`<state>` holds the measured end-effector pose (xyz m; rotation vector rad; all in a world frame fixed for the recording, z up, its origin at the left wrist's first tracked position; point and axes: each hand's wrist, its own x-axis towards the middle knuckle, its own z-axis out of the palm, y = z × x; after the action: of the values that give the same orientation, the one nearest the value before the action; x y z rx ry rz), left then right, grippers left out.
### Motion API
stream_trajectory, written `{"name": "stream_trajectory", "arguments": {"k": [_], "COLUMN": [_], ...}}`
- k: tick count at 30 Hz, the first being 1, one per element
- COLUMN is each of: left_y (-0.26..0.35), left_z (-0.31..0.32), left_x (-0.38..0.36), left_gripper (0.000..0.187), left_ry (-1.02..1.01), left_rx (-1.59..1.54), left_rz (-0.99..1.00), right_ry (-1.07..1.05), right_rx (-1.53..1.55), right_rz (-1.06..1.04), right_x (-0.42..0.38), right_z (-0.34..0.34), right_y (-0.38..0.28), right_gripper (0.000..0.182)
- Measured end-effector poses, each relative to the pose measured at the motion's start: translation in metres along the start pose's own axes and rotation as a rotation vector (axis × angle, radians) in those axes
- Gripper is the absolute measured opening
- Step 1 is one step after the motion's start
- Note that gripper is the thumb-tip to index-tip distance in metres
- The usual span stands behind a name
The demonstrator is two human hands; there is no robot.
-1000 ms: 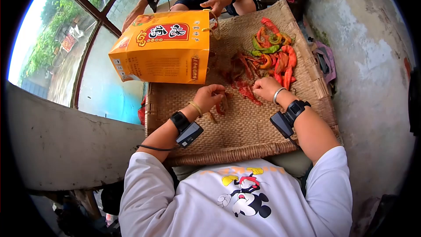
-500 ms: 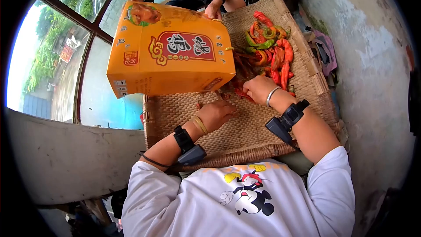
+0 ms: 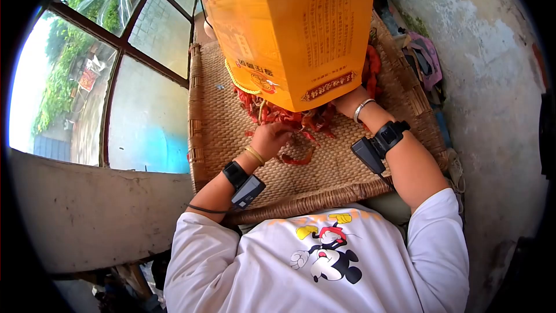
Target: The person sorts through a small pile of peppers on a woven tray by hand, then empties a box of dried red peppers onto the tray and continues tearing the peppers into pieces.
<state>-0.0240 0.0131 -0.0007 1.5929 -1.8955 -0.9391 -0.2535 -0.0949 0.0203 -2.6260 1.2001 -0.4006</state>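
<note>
An orange box (image 3: 313, 40) with red print stands tilted over the woven tray, its lower edge above a heap of red chili peppers (image 3: 278, 113). My left hand (image 3: 271, 140) touches the near left side of the heap, its fingers bent against the peppers; what they grip, if anything, is too small to tell. At the box's lower right corner is my right hand (image 3: 350, 102), with its fingers hidden behind the box. One loose pepper (image 3: 298, 158) lies on the weave right of my left hand. More red peppers (image 3: 372, 69) show to the right of the box.
The woven tray (image 3: 214, 139) has a thick rim along its near edge. A co-worker's fingers (image 3: 208, 28) show left of the box. A window (image 3: 145, 104) is on the left and a worn wall (image 3: 463, 81) on the right. A purple item (image 3: 427, 61) lies beside the tray.
The box has turned and moved right and nearer, now hiding most of the co-worker. A heap of red peppers has appeared beneath it. My left hand has shifted slightly left and forward.
</note>
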Motion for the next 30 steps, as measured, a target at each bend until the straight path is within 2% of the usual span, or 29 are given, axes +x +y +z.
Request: {"name": "stream_trajectory", "arguments": {"k": [1,3,4,5,7,8,9,11,12,13,15,16,17,19,20,21,24,25,27,30], "left_y": [0.003,0.013,0.013,0.016,0.024,0.014,0.016,0.027,0.034,0.038,0.045,0.047,0.052,0.067,0.069,0.070,0.070,0.070,0.068,0.059], "left_z": [-0.004,-0.013,-0.020,-0.025,-0.033,-0.029,-0.032,-0.042,-0.046,-0.047,-0.049,-0.050,-0.049,-0.043,-0.040,-0.037,-0.031,-0.030,-0.029,-0.030], "left_x": [0.000,0.000,0.001,0.000,-0.001,0.001,0.003,0.006,0.005,0.005,0.004,0.003,0.003,0.005,0.008,0.012,0.023,0.029,0.043,0.053], "left_gripper": [0.020,0.018,0.017,0.017,0.015,0.011,0.011,0.010,0.010,0.010,0.012,0.020,0.020,0.030,0.035,0.035,0.036,0.036,0.035,0.032], "left_ry": [0.002,-0.191,-0.305,-0.303,-0.160,0.078,0.077,0.512,0.562,0.562,0.630,0.570,0.571,0.404,0.292,0.293,0.169,0.168,0.138,0.123], "left_rx": [0.001,-0.127,-0.076,-0.078,-0.103,-0.209,-0.209,0.054,0.113,0.115,0.306,0.404,0.403,0.527,0.534,0.534,0.516,0.517,0.742,0.905], "left_rz": [0.001,-0.172,-0.089,-0.091,0.003,0.034,0.036,0.226,0.278,0.279,0.509,0.635,0.635,0.763,0.768,0.766,0.680,0.677,0.474,0.370], "right_ry": [-0.075,-0.228,-0.185,-0.186,-0.291,-0.272,-0.271,-0.106,-0.052,-0.050,0.113,0.017,-0.074,-0.221,-0.205,-0.207,-0.246,-0.247,-0.427,-0.383], "right_rx": [-0.040,-0.122,-0.190,-0.191,-0.168,-0.106,-0.107,-0.021,-0.043,-0.042,0.419,0.352,0.317,0.330,0.260,0.259,0.300,0.302,0.252,0.221], "right_rz": [0.123,0.369,0.345,0.342,0.460,0.467,0.468,0.279,0.043,0.042,0.247,0.241,0.238,0.176,0.124,0.122,-0.140,-0.142,-0.042,-0.041], "right_x": [0.000,-0.001,-0.004,-0.004,0.001,0.000,0.000,0.001,0.001,0.003,0.004,0.003,0.006,-0.001,-0.003,-0.005,-0.008,-0.007,-0.005,-0.009], "right_z": [-0.015,-0.039,-0.042,-0.043,-0.050,-0.053,-0.049,-0.026,-0.024,-0.019,-0.011,-0.007,0.009,-0.011,-0.009,-0.008,-0.006,-0.006,-0.006,-0.008], "right_y": [-0.007,-0.017,-0.015,-0.012,-0.007,-0.006,-0.003,0.010,0.009,0.006,-0.009,-0.010,-0.008,-0.034,-0.039,-0.040,-0.042,-0.043,-0.045,-0.043], "right_gripper": [0.026,0.029,0.025,0.025,0.020,0.017,0.017,0.015,0.015,0.015,0.021,0.028,0.031,0.037,0.041,0.041,0.042,0.042,0.042,0.042]}}
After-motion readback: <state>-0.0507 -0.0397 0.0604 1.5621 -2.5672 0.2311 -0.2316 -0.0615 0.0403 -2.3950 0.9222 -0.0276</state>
